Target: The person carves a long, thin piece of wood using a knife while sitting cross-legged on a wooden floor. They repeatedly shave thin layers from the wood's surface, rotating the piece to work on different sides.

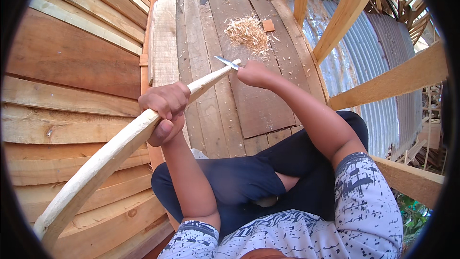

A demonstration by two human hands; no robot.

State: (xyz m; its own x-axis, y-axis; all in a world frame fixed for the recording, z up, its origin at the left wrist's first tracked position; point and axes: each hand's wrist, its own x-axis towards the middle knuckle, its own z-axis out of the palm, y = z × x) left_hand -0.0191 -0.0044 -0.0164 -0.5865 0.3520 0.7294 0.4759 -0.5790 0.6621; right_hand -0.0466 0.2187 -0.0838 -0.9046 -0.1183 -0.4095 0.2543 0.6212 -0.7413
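A long, curved pale wooden pole [103,156] slants from the lower left up to the middle of the head view, thick at its near end and tapering to a narrow tip. My left hand [166,110] is wrapped round it partway along. In my right hand [253,74] is a knife [225,62]; the fist hides its handle. The blade lies across the pole close to the far tip, and appears to touch the wood there.
Wood shavings [247,33] lie heaped on the plank floor [258,108], beside a small square wood piece [268,25]. A plank wall [72,52] rises on the left. Slanting timber rails [383,79] stand on the right, with corrugated metal sheets [378,110] beyond them.
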